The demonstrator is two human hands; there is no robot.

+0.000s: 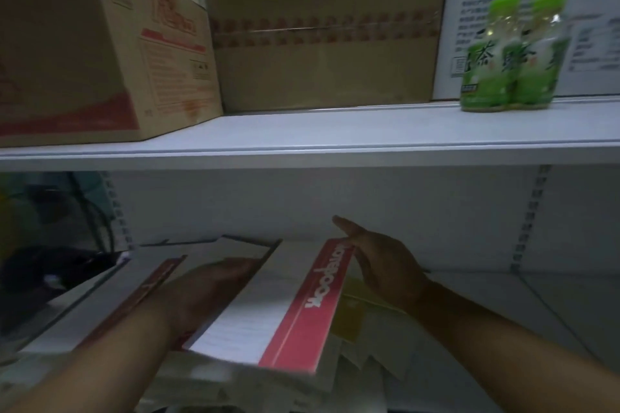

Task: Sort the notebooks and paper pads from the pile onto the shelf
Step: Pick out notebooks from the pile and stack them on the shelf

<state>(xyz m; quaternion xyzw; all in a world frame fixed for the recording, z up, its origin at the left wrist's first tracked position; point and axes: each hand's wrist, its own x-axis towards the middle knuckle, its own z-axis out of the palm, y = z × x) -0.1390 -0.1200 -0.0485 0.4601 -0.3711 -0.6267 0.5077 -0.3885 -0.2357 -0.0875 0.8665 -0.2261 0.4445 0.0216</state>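
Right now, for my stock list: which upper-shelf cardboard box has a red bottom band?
The left box; the middle box has only a taped seam midway.

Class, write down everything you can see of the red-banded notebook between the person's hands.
The notebook is rectangular, papery white, with a red band along its right edge bearing white lettering, upside down. It lies closed, askew atop the paper pile on the lower shelf. The left hand rests on its white part; the right hand touches the red edge.
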